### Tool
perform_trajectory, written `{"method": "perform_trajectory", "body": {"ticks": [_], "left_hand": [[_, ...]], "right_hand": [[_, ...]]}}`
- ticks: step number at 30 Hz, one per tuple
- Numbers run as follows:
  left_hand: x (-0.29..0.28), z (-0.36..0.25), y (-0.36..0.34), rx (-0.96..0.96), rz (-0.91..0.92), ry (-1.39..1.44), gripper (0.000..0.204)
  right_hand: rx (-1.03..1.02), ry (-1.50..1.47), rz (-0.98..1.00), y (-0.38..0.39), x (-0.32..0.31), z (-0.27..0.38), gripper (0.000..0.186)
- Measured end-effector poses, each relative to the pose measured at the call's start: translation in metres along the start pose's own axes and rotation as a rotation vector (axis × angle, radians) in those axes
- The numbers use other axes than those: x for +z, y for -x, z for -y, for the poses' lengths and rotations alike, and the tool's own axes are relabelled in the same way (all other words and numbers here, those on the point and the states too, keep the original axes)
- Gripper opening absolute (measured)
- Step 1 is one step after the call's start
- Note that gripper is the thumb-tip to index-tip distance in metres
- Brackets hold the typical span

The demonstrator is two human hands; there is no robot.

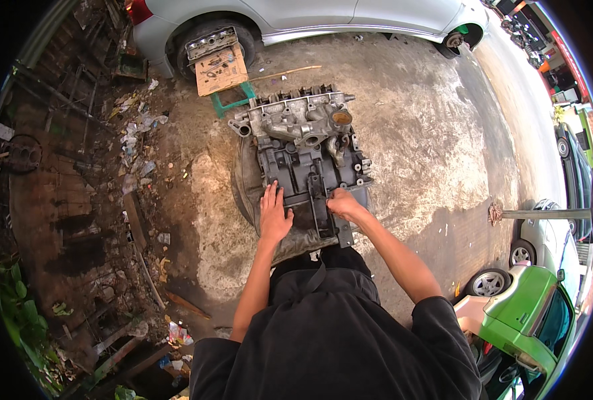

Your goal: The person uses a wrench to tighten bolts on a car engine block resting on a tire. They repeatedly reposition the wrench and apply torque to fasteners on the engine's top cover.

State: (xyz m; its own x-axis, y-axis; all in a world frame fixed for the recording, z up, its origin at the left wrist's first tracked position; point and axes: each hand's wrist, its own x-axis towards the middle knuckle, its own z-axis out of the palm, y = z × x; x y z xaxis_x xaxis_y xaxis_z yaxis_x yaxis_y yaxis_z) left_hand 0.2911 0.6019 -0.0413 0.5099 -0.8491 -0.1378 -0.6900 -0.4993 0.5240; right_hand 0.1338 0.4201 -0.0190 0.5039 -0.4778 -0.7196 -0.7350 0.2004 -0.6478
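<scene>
A grey and black engine block [290, 160] with its metal intake parts stands right in front of me, resting on what looks like an old tyre [243, 180]. My left hand [275, 215] lies on the block's near left edge with its fingers stretched out, holding nothing. At the near right side my right hand [343, 203] is closed against a long black bracket [318, 200] that runs down the block. Whatever its fingers grip is hidden by the hand.
Beyond the engine, a board with small parts [220, 73] rests on a green stool [233, 99], beside a silver car [290, 17]. Litter [133, 133] and scrap wood [134, 217] line the left. A green vehicle [523, 317] is parked at the lower right.
</scene>
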Motion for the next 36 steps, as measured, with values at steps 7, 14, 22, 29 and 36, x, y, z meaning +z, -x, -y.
{"method": "perform_trajectory", "body": {"ticks": [7, 14, 22, 29, 36], "left_hand": [[0.0, -0.003, -0.001, -0.015, -0.003, 0.01, 0.063], [0.001, -0.001, -0.001, -0.004, -0.007, 0.011, 0.062], [0.0, -0.003, -0.001, -0.005, -0.019, 0.013, 0.061], [0.0, -0.003, -0.001, 0.003, -0.032, 0.015, 0.062], [0.002, -0.002, -0.001, 0.0, -0.032, 0.014, 0.061]], "right_hand": [[-0.27, 0.703, -0.271, 0.002, 0.015, 0.014, 0.027], [0.142, -0.322, 0.056, -0.002, -0.006, 0.015, 0.011], [0.3, -0.672, 0.101, 0.006, 0.006, 0.013, 0.022], [0.312, -0.655, 0.105, 0.001, 0.009, 0.008, 0.025], [0.061, -0.007, -0.145, 0.006, 0.023, 0.002, 0.013]]}}
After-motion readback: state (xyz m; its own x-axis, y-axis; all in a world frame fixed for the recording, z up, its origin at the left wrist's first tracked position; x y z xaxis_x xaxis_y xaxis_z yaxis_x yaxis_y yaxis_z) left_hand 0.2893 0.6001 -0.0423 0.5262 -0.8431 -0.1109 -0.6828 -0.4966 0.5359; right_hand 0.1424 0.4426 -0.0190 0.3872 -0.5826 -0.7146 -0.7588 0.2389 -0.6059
